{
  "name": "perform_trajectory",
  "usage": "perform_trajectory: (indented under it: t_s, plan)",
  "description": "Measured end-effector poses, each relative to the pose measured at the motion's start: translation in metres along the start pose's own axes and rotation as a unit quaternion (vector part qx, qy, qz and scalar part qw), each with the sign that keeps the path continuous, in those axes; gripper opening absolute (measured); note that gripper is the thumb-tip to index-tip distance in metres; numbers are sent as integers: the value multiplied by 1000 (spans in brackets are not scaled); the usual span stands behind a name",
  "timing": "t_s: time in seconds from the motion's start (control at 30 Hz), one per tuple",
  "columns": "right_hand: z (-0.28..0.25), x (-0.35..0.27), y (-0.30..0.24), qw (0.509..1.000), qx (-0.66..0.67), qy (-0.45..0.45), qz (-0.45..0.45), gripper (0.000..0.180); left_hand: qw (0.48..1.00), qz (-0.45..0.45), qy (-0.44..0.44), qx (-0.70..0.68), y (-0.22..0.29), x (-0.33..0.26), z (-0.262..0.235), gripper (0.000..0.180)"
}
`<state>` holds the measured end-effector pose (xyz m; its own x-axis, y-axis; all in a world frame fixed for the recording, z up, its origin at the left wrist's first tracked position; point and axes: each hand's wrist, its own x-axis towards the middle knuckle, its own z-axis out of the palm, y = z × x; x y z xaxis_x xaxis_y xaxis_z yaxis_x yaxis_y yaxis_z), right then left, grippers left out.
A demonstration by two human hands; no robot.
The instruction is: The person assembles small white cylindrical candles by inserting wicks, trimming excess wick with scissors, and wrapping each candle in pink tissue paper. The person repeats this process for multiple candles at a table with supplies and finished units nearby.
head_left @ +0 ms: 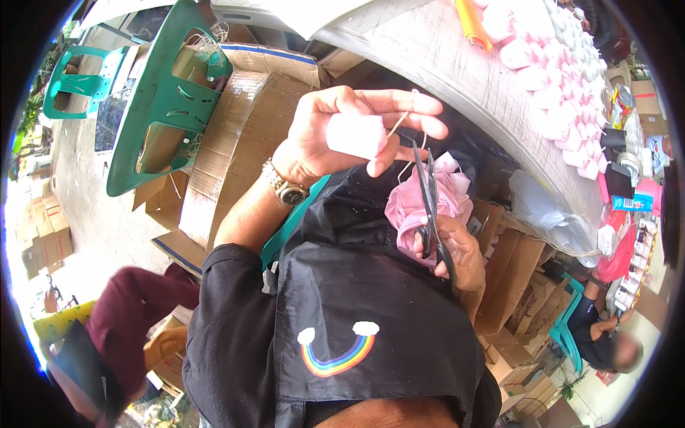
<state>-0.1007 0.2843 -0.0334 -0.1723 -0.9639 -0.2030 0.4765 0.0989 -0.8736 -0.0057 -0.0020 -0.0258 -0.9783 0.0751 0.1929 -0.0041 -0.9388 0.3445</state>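
My left hand (pixel 321 118), palm turned up, holds a small pale pink block (pixel 357 136) against the palm and thumb side. A thin cream string (pixel 397 124) runs from the block across my outstretched fingers. In my right hand (pixel 462 251) is a pair of black-handled scissors (pixel 430 191), its blades pointing up toward the string beside my left fingertips. The blades look slightly apart; whether they touch the string I cannot tell. Behind the scissors lies a bunched pink cloth (pixel 399 211) on my lap, with a pale pink piece at its upper edge.
A grey table (pixel 428 64) curves along the far right, with many pink and white pieces (pixel 546 93) and an orange tool (pixel 472 25). Cardboard boxes (pixel 239 135) and a green plastic chair (pixel 178 100) stand left. People sit at lower left and far right. A clear plastic bag (pixel 549 214) hangs by the table.
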Motion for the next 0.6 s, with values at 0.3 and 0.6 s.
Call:
perform_trajectory:
  t_s: [0.3,0.6]
  plan:
    - [14,18,-11,996,-81,45,-5,67,996,-34,41,-67,-13,-1,-8,85]
    - [24,28,-13,996,-55,65,-32,52,989,-27,-3,-145,-21,5,-7,84]
